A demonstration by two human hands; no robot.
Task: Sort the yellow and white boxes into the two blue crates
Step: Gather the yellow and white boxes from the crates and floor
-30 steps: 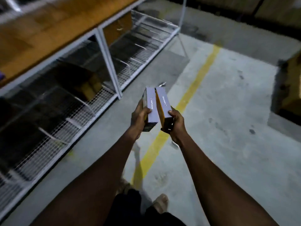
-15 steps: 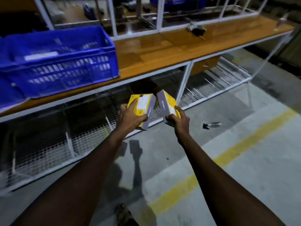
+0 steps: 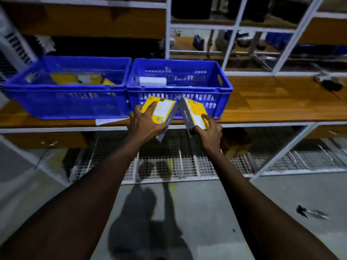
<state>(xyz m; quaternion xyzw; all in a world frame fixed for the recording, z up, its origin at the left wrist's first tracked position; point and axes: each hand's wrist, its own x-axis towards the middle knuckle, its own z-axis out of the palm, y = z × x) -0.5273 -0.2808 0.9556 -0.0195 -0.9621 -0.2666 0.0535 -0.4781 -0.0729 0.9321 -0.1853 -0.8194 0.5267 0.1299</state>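
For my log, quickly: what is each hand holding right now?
Left hand: grips the left yellow box.
Right hand: grips the right yellow box.

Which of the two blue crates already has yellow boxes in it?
The left crate: yellow boxes lie inside, while the right crate shows only a white box.

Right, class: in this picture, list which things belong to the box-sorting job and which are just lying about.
Job: left hand gripping left yellow box; right hand gripping right yellow box; left blue crate holding yellow boxes; right blue crate holding a white box.
Lying about: paper slip by the crates; dark object on floor; black item on bench.
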